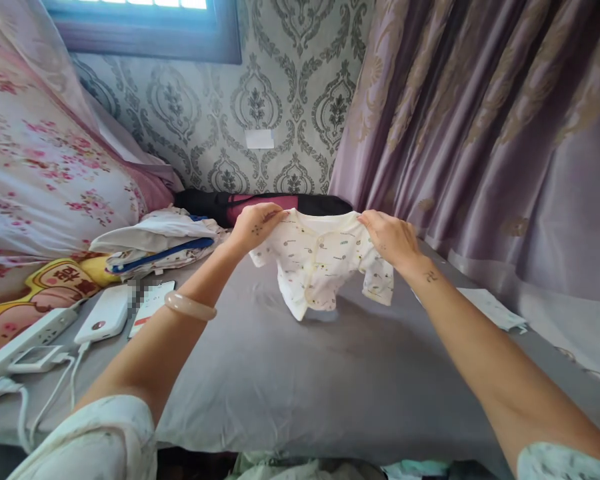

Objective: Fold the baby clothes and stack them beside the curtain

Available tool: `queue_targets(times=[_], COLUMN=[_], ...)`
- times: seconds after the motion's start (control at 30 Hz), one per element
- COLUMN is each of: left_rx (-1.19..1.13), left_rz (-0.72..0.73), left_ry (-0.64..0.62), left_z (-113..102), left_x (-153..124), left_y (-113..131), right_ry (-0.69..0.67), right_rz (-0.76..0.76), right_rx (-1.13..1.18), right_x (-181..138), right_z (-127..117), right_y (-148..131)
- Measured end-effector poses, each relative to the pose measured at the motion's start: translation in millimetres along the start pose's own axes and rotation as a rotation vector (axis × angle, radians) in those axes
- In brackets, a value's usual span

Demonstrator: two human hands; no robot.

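A small white baby shirt [320, 260] with a fine print and pale yellow trim hangs stretched out in the middle of the head view. My left hand [257, 227] pinches its shoulder on the left side, and my right hand [391, 239] pinches the opposite shoulder. The neckline spans between my two hands. Both sleeves droop, and the lower hem hangs just above or against the grey sheet [280, 387]; I cannot tell whether it touches.
Folded clothes [160, 240] are stacked at the left, near a yellow pig cushion [40, 300]. A power strip [35, 337], a white power bank [103, 313] and cables lie closer. White cloth [495, 308] lies at the right by the purple curtain [430, 120].
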State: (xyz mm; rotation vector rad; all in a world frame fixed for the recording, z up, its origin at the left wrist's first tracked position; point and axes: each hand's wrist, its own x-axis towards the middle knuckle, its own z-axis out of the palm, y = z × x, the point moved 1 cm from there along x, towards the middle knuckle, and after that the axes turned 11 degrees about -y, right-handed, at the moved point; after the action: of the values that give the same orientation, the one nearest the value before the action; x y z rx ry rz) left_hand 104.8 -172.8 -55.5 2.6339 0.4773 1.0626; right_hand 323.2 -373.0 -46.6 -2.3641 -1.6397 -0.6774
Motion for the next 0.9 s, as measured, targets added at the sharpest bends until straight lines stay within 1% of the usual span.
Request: queue_targets(times=[0.07, 0.13, 0.23, 0.33, 0.43, 0.5, 0.57, 0.63, 0.67, 0.7, 0.73, 0.77, 0.83, 0.9], left_rx=[0.018, 0.053, 0.113, 0.126, 0.095, 0.045, -0.051, -0.198, -0.271, -0.327, -0.359, -0.368, -0.319, -0.252], left_rz=[-0.008, 0.015, 0.059, 0.077, 0.071, 0.044, -0.008, -0.099, -0.156, -0.206, -0.245, -0.277, -0.277, -0.295], left_ry=[0.042, 0.083, 0.101, 0.095, 0.083, 0.072, 0.028, -0.088, -0.174, -0.266, -0.358, -0.446, -0.57, -0.682], left_z=[2.7, 3.3, -0.2, -12.3, -35.6, -55.5, -74.6, -86.6, -87.9, -85.2, -78.1, -66.6, -31.6, 14.3], left_x=[0.9, -0.9, -9.3, -24.6, -42.9, -53.1, -58.3, -57.2, -54.6, -51.0, -47.0, -43.1, -37.6, -37.9], left_y=[-2.5, -2.6, 2.3, 15.0, 35.2, 49.0, 58.7, 60.0, 56.5, 50.0, 40.4, 27.8, -3.4, -36.7], right_ry=[0.016, 0.041, 0.082, 0.116, 0.111, 0.072, -0.007, -0.144, -0.229, -0.317, -0.402, -0.477, -0.595, -0.679], right_rz=[0.029, 0.054, 0.057, 0.029, -0.03, -0.06, -0.058, -0.038, -0.026, -0.02, -0.022, -0.031, -0.073, -0.086], right_rx=[-0.015, -0.02, -0.009, 0.058, 0.207, 0.337, 0.486, 0.639, 0.705, 0.758, 0.795, 0.814, 0.798, 0.717], right_x=[0.9, -0.3, -6.6, -19.3, -36.6, -46.9, -51.9, -49.6, -46.0, -41.3, -35.8, -30.1, -20.2, -14.8], right_z=[2.7, 4.3, 3.5, -5.5, -27.0, -46.0, -63.1, -71.4, -70.6, -65.8, -57.1, -44.5, -9.4, 34.5], right_y=[1.9, 3.1, 3.8, 3.3, 0.5, -1.7, -2.7, -1.6, -0.4, 1.0, 2.5, 4.0, 6.1, 6.7])
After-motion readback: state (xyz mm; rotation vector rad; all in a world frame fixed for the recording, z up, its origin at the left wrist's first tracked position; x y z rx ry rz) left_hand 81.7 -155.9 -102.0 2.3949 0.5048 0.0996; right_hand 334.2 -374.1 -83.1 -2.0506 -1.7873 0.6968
